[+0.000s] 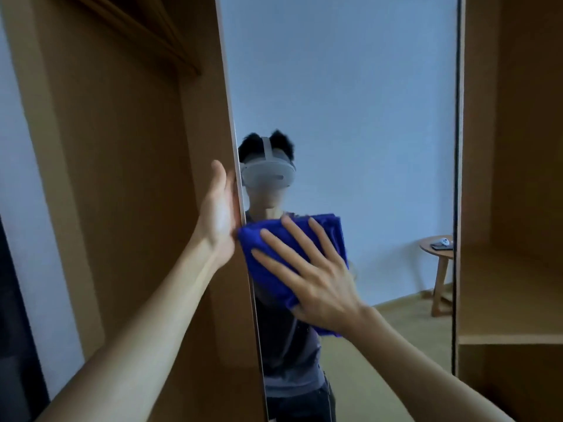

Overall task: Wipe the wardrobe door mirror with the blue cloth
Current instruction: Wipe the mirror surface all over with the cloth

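The tall mirror (350, 102) covers the front of the open wardrobe door and reflects a pale wall, the floor and a person wearing a headset. A folded blue cloth (271, 281) lies flat on the glass near the mirror's left edge, at about chest height. My right hand (316, 278) presses it against the glass with straight, spread fingers. My left hand (217, 214) rests flat on the door's wooden back, right at its edge, level with the cloth.
The wardrobe's wooden interior with a high shelf (137, 35) stands left of the door. On the right is another wooden compartment with a shelf board (511, 338). A round wooden side table (438, 254) shows in the reflection.
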A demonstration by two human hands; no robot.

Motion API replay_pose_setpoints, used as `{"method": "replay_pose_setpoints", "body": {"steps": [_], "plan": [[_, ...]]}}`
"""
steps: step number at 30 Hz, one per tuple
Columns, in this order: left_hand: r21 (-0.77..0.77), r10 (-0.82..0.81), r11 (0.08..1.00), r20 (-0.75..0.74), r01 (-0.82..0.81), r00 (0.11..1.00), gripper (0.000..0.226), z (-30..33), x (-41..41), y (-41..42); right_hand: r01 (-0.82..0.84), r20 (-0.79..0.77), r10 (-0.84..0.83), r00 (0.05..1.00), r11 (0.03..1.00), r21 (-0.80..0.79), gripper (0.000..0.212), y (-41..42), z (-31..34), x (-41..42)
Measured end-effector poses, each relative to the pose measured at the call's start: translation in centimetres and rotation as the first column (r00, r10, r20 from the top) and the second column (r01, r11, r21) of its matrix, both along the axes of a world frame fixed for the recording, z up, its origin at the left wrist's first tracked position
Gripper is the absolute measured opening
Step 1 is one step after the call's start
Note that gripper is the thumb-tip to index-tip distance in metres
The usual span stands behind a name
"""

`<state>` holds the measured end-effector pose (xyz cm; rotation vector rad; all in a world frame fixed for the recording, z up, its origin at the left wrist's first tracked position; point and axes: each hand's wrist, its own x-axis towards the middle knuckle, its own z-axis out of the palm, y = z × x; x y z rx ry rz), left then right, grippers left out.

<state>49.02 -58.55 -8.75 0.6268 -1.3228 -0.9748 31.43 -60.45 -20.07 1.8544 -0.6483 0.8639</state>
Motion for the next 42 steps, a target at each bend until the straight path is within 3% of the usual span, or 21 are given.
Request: {"method": "replay_pose_setpoints", "body": {"steps": [2,4,6,9,11,16,22,25,27,31,34,36,38,42], "plan": [[0.006,-0.01,1.0,0.028,0.01,1.0,0.059,-2.0,-0.3,0.1,-0.009,0.018,0.009,1.0,1.0,-0.018,0.086,0.0,0.2,-2.8],[0.01,-0.009,1.0,0.007,0.009,1.0,0.059,-4.1,-0.7,0.2,-0.023,0.206,0.03,0.978,0.999,-0.036,0.075,0.1,2.7,-5.1],[-0.014,-0.011,1.0,-0.024,0.011,1.0,0.068,-5.2,-0.9,0.1,0.007,0.458,0.012,0.889,0.999,-0.04,0.059,0.2,6.7,-5.5],[-0.009,-0.081,0.997,-0.153,0.081,0.985,0.074,-5.8,-0.8,-0.4,0.003,0.668,-0.023,0.744,1.0,0.031,0.064,0.5,11.4,-2.6],[-0.046,-0.12,0.992,-0.186,0.113,0.975,0.074,-6.4,-0.6,-0.6,0.004,0.625,-0.022,0.78,1.0,0.031,0.065,0.3,11.3,-0.2],[-0.096,-0.047,0.995,-0.119,0.036,0.992,0.074,-7.8,-0.6,-0.2,0.043,0.283,-0.02,0.959,0.996,-0.077,0.067,-0.2,3.1,2.4],[-0.124,0.086,0.988,-0.065,-0.094,0.994,0.066,-11.0,-1.5,0.8,0.042,0.01,-0.041,0.999,0.995,-0.09,0.061,0.2,-5.3,-1.9],[-0.133,0.205,0.967,-0.105,-0.218,0.973,0.058,-12.0,-3.0,0.3,0.045,0.056,-0.042,0.998,0.997,-0.065,0.066,0.3,-6.4,-4.8],[-0.108,0.236,0.962,-0.147,-0.252,0.961,0.053,-11.9,-3.2,-0.1,0.028,0.184,-0.02,0.983,0.999,-0.04,0.067,0.2,-5.4,-7.0],[0.02,0.223,0.974,-0.256,-0.225,0.941,0.057,-11.7,-3.1,-0.7,-0.016,0.566,-0.014,0.824,0.999,0.048,0.06,0.3,0.4,-10.9],[0.007,0.286,0.956,-0.244,-0.293,0.927,0.062,-11.7,-3.9,-1.5,0.039,0.672,-0.079,0.737,0.996,0.074,0.056,0.1,4.4,-10.2],[-0.035,0.392,0.913,-0.211,-0.407,0.896,0.058,-11.3,-4.1,-1.5,0.064,0.678,-0.098,0.729,0.995,0.076,0.057,-0.1,5.4,-8.0],[-0.091,0.461,0.872,-0.179,-0.481,0.869,0.059,-10.6,-4.0,-1.6,0.068,0.615,-0.075,0.785,0.997,0.034,0.059,-0.1,3.9,-6.1],[-0.138,0.459,0.864,-0.178,-0.484,0.87,0.056,-10.3,-4.0,-1.9,0.067,0.252,-0.04,0.967,0.993,-0.1,0.074,-1.1,-3.5,-5.7]]}}
